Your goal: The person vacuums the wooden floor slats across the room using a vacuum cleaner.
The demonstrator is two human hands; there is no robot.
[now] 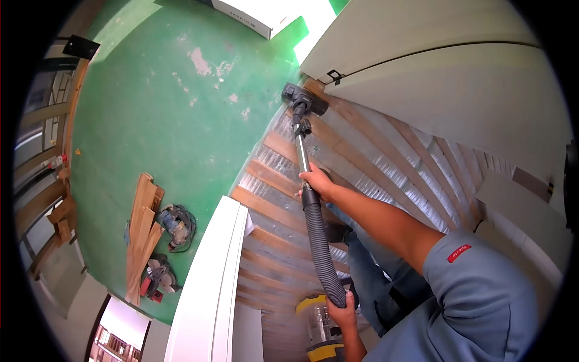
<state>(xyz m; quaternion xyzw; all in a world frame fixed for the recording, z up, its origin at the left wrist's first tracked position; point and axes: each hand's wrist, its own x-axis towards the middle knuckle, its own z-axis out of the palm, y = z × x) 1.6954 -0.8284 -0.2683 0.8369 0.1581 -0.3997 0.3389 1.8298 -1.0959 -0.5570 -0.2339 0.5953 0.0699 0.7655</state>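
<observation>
A blue-grey short-sleeved shirt (488,301) is being worn, its sleeve (461,271) being marked by a red label (459,253). Blue jeans (367,265) are being worn below.

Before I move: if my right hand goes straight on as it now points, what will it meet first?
Past the tube your right hand already holds, probably a wood strip, though how far below it lies is unclear.
</observation>
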